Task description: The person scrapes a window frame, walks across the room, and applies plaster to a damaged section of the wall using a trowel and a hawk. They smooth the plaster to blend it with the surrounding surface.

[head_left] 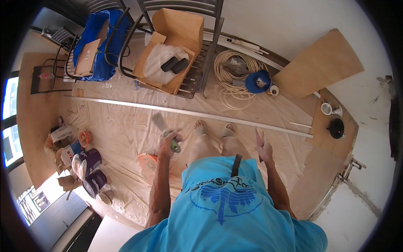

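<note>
My left hand (170, 140) grips a putty knife with a wide metal blade (159, 120) and a green-and-black handle, held over the plastic-covered floor (121, 122). An orange bucket (146, 164) is below it, partly behind my forearm. My right hand (264, 149) hangs to the right of my legs with a narrow, flat item along its fingers, too indistinct to name. A long white strip (176, 110) lies across the floor beyond my sandalled feet (228, 130).
Ahead are chairs (191, 90) bearing an open cardboard box (174, 21) and blue bag (115, 25), coiled cable (228, 96) and a leaning board (319, 63). Several paint buckets (94, 180) stand at left. Small fixtures (336, 128) lie at right beside the wall (361, 210).
</note>
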